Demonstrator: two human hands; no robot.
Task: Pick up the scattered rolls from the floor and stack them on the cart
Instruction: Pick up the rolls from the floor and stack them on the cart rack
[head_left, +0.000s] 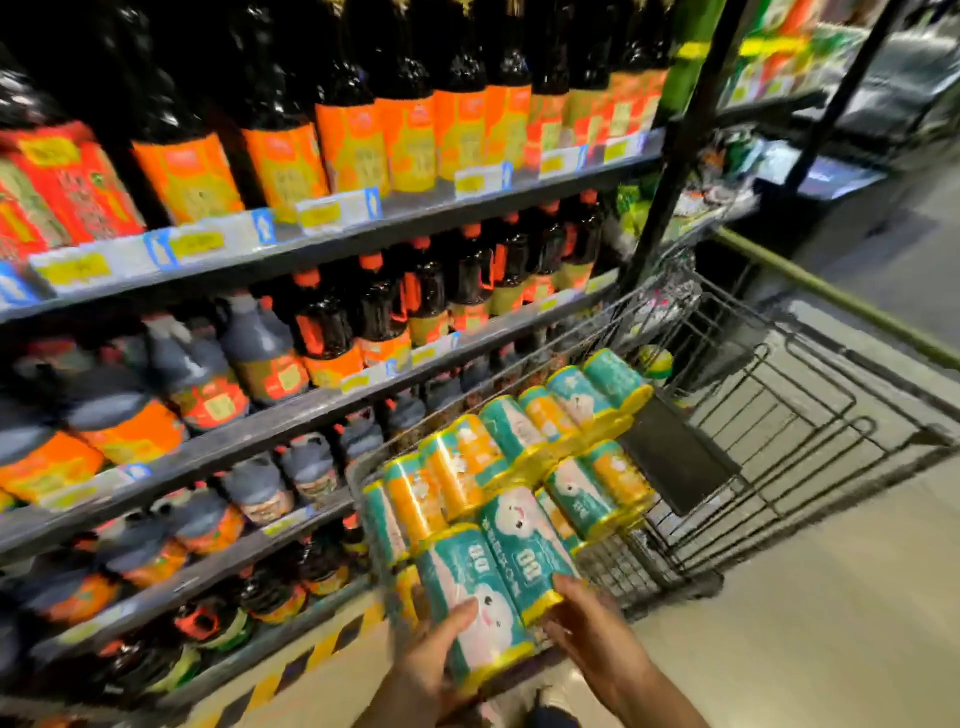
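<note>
A wire shopping cart (810, 415) stands in the aisle beside the shelves. Along its near side lie several teal and orange rolls with yellow ends (524, 436), stacked in rows. At the front of the stack is a pack of two teal rolls (493, 577) with a white cartoon print. My left hand (441, 649) grips the left roll's near end from below. My right hand (587, 618) holds the yellow end of the right roll. The frame is blurred by motion.
Shelves of dark sauce bottles with orange labels (291, 156) and grey jugs (254, 353) run along the left. A yellow-black hazard strip (311, 654) marks the shelf base. A black flap (675, 457) lies in the cart. A beige floor (831, 623) spreads to the right.
</note>
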